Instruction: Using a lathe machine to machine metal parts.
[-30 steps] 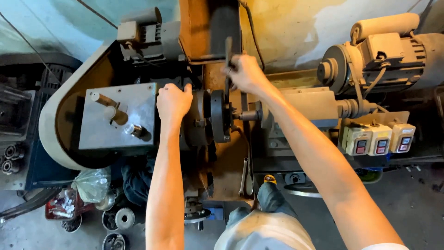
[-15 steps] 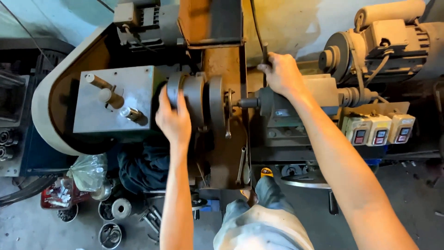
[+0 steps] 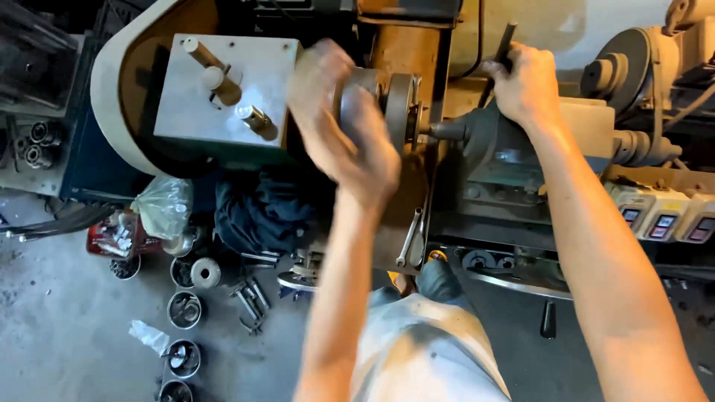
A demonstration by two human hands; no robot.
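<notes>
I look down on a lathe. My left hand (image 3: 350, 138) is motion-blurred and lies over the round metal chuck (image 3: 398, 112); its grip is unclear. At the upper right, my right hand (image 3: 525, 85) is closed around a dark lever (image 3: 506, 37) that rises from the grey tailstock (image 3: 506, 160). The tailstock's pointed centre (image 3: 447, 130) meets the chuck side. Left of the chuck is the grey headstock box (image 3: 223, 97), which has three stubby handles.
A wrench (image 3: 411, 238) hangs against the orange machine body below the chuck. Switch boxes (image 3: 659, 216) sit at the right. A dark cloth (image 3: 261, 208), a plastic bag (image 3: 164, 208) and several metal cups (image 3: 184, 309) lie on the floor at the lower left.
My left hand has swept up over the chuck and is now blurred. My right hand has moved right from beside the chuck to the tailstock lever and keeps hold of it. The view has moved closer.
</notes>
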